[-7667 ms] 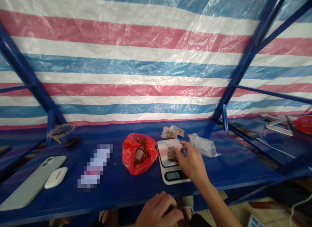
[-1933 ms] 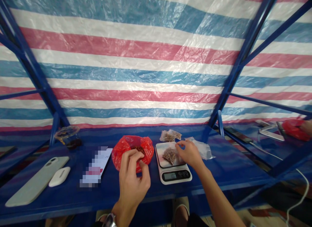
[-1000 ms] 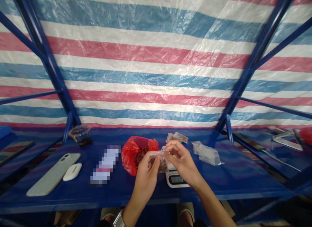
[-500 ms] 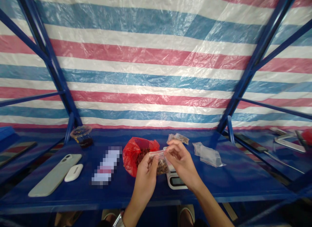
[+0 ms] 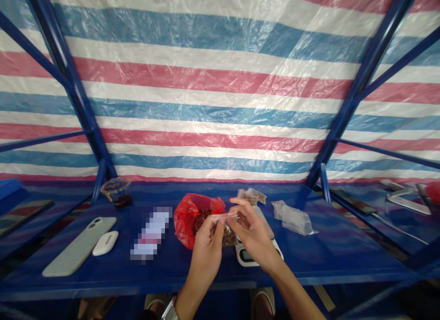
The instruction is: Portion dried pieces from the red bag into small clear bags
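Note:
A small clear zip bag with brown bits inside hangs between my two hands. My left hand pinches its top edge on the left side. Thumb and fingers of my right hand are closed on the bag's zip strip, close to the left thumb. Just behind the left hand stands an open red plastic bag of dark brown pieces. A white digital scale lies under the right hand, which covers part of its display and plate.
Filled zip bags lie behind the scale, and flat unfilled zip bags to its right. Leftward are a blurred-out rectangle, a white earbud case, a pale phone and a plastic cup of dark liquid. Blue metal posts flank the blue table.
My right hand has slid left along the zip strip toward the left hand, uncovering more of the scale. The left hand keeps its hold on the bag.

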Demonstrator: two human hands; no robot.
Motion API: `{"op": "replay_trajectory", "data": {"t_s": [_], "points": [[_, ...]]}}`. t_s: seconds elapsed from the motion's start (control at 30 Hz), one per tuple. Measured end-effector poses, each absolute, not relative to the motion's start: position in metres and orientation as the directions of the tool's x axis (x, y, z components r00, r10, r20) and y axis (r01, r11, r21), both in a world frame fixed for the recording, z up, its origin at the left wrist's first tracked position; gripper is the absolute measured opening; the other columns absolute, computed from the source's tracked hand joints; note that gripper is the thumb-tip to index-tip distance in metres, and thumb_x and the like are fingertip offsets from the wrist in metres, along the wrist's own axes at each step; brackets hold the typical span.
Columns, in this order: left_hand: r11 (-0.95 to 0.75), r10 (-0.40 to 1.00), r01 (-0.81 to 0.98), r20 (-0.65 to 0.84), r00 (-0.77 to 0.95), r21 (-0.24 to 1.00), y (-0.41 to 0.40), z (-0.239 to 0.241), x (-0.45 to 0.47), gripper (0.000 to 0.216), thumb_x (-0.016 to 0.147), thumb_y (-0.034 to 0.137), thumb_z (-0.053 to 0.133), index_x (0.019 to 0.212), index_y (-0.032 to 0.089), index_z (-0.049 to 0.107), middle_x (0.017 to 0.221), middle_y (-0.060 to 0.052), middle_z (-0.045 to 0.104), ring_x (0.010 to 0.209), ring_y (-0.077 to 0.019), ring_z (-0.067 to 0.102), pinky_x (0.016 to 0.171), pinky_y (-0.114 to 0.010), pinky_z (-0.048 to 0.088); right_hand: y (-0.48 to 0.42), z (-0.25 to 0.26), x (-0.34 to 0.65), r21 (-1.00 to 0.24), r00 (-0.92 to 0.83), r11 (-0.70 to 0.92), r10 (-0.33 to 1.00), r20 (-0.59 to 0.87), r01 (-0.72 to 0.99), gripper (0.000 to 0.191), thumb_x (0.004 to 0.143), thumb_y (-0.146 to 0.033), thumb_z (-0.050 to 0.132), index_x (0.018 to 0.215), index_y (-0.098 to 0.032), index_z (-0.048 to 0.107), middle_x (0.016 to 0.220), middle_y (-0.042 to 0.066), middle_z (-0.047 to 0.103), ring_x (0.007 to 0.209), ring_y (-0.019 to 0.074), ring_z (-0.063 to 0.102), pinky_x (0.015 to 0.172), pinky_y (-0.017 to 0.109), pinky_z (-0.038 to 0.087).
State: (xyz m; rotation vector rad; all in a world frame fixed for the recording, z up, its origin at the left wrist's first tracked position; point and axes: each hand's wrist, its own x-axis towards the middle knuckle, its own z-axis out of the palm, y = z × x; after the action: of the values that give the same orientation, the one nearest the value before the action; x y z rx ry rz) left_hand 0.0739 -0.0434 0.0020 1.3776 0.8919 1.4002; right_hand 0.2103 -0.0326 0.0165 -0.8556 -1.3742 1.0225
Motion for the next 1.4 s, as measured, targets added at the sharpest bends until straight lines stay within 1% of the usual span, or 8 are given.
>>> {"op": "replay_trajectory", "data": {"t_s": [0.37, 0.53, 0.67, 0.8, 1.03, 1.13, 1.3, 1.4], "points": [[-0.343, 0.935, -0.120, 0.350, 0.050, 0.932, -0.042, 0.001, 0.074, 0.027, 0.096, 0.045, 0.062, 0.098, 0.019, 0.067, 0.103, -0.009, 0.074, 0.095, -0.0220, 0.071, 0.087, -0.032, 0.056, -0.031, 0.012, 0.207, -0.937, -0.010, 0.336, 0.941, 0.339, -0.090, 0.044, 0.086, -0.053, 0.075, 0.115, -0.027, 0.055, 0.090, 0.000, 0.063, 0.080, 0.0168, 0.061, 0.075, 0.029, 0.050], [-0.357, 0.933, -0.139, 0.361, 0.003, 0.924, -0.041, 0.000, 0.075, 0.028, 0.093, 0.047, 0.065, 0.094, 0.019, 0.064, 0.096, -0.006, 0.072, 0.088, -0.0200, 0.070, 0.079, -0.029, 0.057, -0.033, 0.014, 0.202, -0.934, -0.029, 0.351, 0.935, 0.354, -0.067, 0.048, 0.086, -0.053, 0.074, 0.123, -0.028, 0.056, 0.095, 0.002, 0.065, 0.085, 0.0183, 0.063, 0.078, 0.030, 0.052], [-0.325, 0.940, -0.187, 0.338, 0.042, 0.927, -0.040, 0.003, 0.073, 0.029, 0.090, 0.048, 0.068, 0.093, 0.019, 0.064, 0.095, -0.006, 0.073, 0.087, -0.0207, 0.071, 0.080, -0.030, 0.058, -0.035, 0.016, 0.201, -0.944, -0.055, 0.323, 0.944, 0.327, -0.073, 0.044, 0.085, -0.052, 0.074, 0.119, -0.029, 0.058, 0.093, 0.002, 0.066, 0.082, 0.0184, 0.064, 0.072, 0.029, 0.053], [-0.315, 0.944, -0.196, 0.328, 0.041, 0.929, -0.041, 0.006, 0.071, 0.030, 0.089, 0.048, 0.069, 0.090, 0.019, 0.065, 0.092, -0.006, 0.074, 0.088, -0.0212, 0.072, 0.084, -0.032, 0.058, -0.035, 0.016, 0.204, -0.946, -0.066, 0.320, 0.944, 0.324, -0.054, 0.040, 0.089, -0.049, 0.072, 0.120, -0.027, 0.058, 0.094, 0.002, 0.067, 0.084, 0.0183, 0.065, 0.075, 0.029, 0.052], [-0.406, 0.911, -0.009, 0.405, 0.071, 0.914, -0.041, 0.003, 0.061, 0.022, 0.095, 0.037, 0.061, 0.083, 0.019, 0.065, 0.098, -0.009, 0.075, 0.091, -0.0221, 0.071, 0.084, -0.032, 0.055, -0.039, 0.013, 0.206, -0.938, -0.106, 0.346, 0.933, 0.344, 0.000, 0.052, 0.086, -0.039, 0.075, 0.132, -0.028, 0.053, 0.087, -0.001, 0.066, 0.083, 0.0182, 0.064, 0.079, 0.031, 0.051], [-0.411, 0.910, 0.071, 0.405, 0.088, 0.909, -0.042, 0.001, 0.056, 0.024, 0.095, 0.034, 0.059, 0.077, 0.019, 0.065, 0.094, -0.008, 0.076, 0.087, -0.0217, 0.070, 0.080, -0.031, 0.054, -0.041, 0.007, 0.202, -0.940, -0.070, 0.340, 0.939, 0.338, 0.025, 0.039, 0.085, -0.033, 0.074, 0.121, -0.027, 0.059, 0.077, -0.003, 0.063, 0.074, 0.0171, 0.062, 0.073, 0.029, 0.050], [-0.375, 0.922, 0.084, 0.363, 0.133, 0.923, -0.045, 0.005, 0.058, 0.024, 0.097, 0.034, 0.057, 0.085, 0.020, 0.073, 0.098, -0.006, 0.078, 0.094, -0.0223, 0.071, 0.087, -0.031, 0.053, -0.042, 0.009, 0.209, -0.922, -0.002, 0.356, 0.933, 0.360, 0.152, 0.023, 0.084, -0.029, 0.072, 0.105, -0.024, 0.065, 0.071, -0.003, 0.063, 0.066, 0.0165, 0.061, 0.063, 0.027, 0.049], [-0.389, 0.920, 0.106, 0.392, -0.009, 0.915, -0.046, 0.006, 0.062, 0.031, 0.101, 0.038, 0.050, 0.099, 0.021, 0.075, 0.107, -0.007, 0.077, 0.105, -0.0228, 0.070, 0.098, -0.033, 0.051, -0.030, 0.024, 0.229, -0.886, 0.142, 0.399, 0.888, 0.437, 0.236, 0.024, 0.084, -0.036, 0.072, 0.103, -0.021, 0.067, 0.081, 0.002, 0.071, 0.074, 0.0189, 0.068, 0.071, 0.029, 0.053]]}}
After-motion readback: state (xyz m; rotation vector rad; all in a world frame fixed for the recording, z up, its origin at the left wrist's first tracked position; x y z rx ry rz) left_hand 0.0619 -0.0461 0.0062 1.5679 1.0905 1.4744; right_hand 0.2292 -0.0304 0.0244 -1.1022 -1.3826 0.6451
